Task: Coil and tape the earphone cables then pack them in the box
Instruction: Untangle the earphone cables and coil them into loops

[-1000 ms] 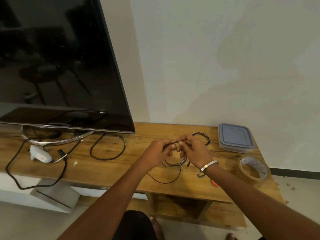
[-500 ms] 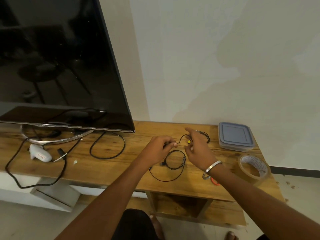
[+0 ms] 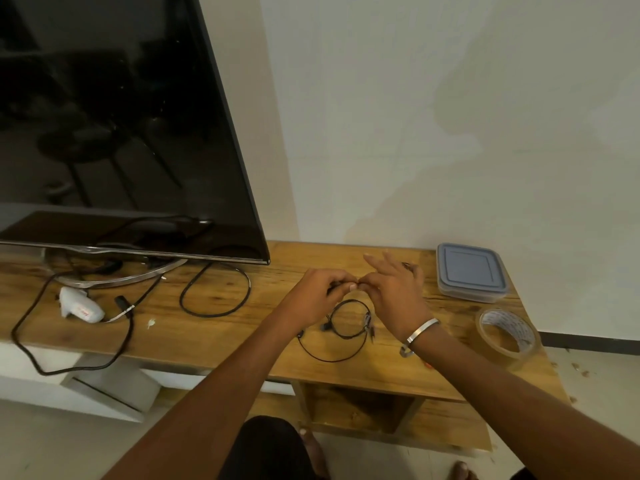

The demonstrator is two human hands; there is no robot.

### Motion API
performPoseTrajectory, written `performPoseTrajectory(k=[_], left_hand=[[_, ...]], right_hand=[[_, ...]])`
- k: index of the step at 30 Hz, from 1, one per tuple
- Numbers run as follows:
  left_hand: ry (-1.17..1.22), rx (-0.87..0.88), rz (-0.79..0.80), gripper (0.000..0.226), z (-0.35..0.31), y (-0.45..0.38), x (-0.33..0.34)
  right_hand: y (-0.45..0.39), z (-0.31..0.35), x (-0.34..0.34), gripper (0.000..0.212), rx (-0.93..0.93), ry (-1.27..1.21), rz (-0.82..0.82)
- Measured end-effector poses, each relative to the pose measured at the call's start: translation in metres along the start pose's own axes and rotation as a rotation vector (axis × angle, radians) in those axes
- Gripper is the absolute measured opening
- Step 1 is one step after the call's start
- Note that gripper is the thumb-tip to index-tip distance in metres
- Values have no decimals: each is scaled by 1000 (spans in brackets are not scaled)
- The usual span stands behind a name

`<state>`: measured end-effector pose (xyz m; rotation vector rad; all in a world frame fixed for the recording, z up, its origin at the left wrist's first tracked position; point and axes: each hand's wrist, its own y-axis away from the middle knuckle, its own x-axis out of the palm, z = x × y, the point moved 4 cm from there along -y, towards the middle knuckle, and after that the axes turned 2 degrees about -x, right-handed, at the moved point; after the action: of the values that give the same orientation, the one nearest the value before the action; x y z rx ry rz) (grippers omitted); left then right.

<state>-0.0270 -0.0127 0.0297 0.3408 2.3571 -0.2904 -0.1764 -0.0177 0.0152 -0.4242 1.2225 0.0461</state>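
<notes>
A thin black earphone cable (image 3: 348,318) hangs in loops from my two hands over the wooden table (image 3: 221,327). My left hand (image 3: 317,299) pinches the cable at its fingertips. My right hand (image 3: 393,294) meets it fingertip to fingertip and pinches the same cable, its other fingers spread upward. A second coiled black earphone (image 3: 408,266) lies behind my right hand, mostly hidden. The grey lidded plastic box (image 3: 469,271) sits shut at the back right. A roll of clear tape (image 3: 509,336) lies near the table's right front.
A large black TV (image 3: 114,126) on a metal stand fills the left. A thick black cable loop (image 3: 214,292), a white adapter (image 3: 79,306) and a power cord lie on the table's left part. An open shelf sits under the table.
My right hand had drawn away with a length of cable half a second ago; it has come back so both hands' fingertips meet, adding a loop.
</notes>
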Motion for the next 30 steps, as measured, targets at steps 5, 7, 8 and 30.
performPoseTrajectory(k=[5, 7, 8, 30], left_hand=[[-2, -96, -83, 19, 20, 1, -8], [-3, -90, -94, 18, 23, 1, -10], [-11, -82, -101, 18, 23, 0, -10], [-18, 64, -44, 16, -2, -18, -6]], right_hand=[[3, -19, -9, 19, 112, -404, -5], [7, -22, -13, 20, 82, -385, -26], [8, -22, -15, 21, 64, -364, -41], [2, 4, -11, 46, -82, -313, 68]])
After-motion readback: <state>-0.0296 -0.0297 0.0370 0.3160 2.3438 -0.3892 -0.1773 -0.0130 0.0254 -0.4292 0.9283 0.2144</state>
